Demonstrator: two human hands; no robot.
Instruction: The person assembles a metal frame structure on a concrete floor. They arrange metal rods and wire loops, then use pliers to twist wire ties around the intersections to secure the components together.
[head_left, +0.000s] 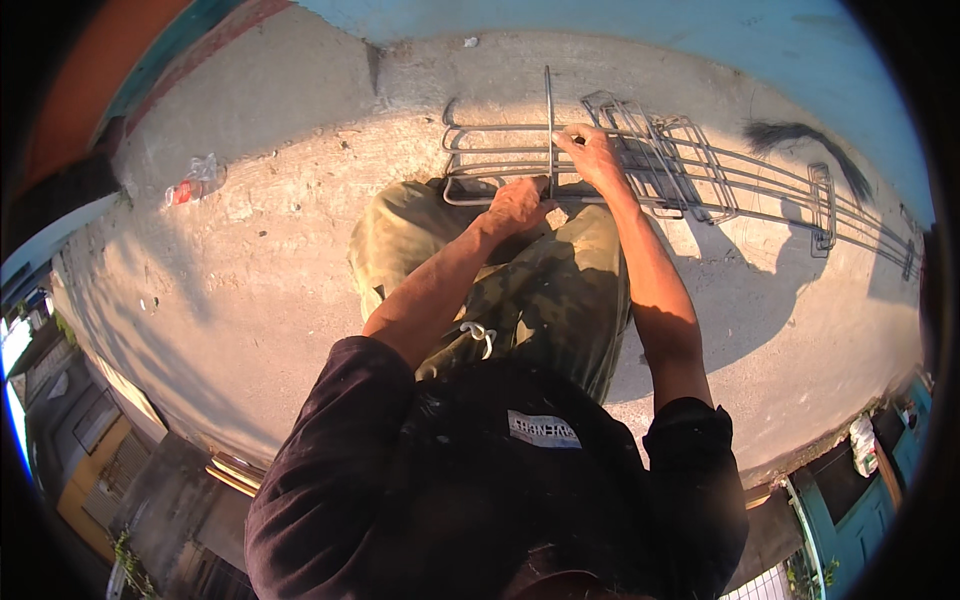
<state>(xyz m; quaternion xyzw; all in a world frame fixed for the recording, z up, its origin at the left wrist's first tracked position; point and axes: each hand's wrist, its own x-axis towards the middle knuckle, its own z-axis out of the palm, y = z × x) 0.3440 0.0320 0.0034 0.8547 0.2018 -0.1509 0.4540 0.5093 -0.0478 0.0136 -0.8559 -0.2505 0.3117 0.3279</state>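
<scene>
Crossing the long frame [500, 127] is a rod [548, 98] — R hand [592, 158] pinches it mid-frame; L hand [515, 205] @ frame's near side — grip unclear.

Your left forearm [432, 288] slants up and inward, ending in your left hand [515, 204], back upward, fingers curled. Your right forearm [655, 275] reaches farther forward, leaning inward, your right hand [594, 158] ahead with its fingers bent.
</scene>
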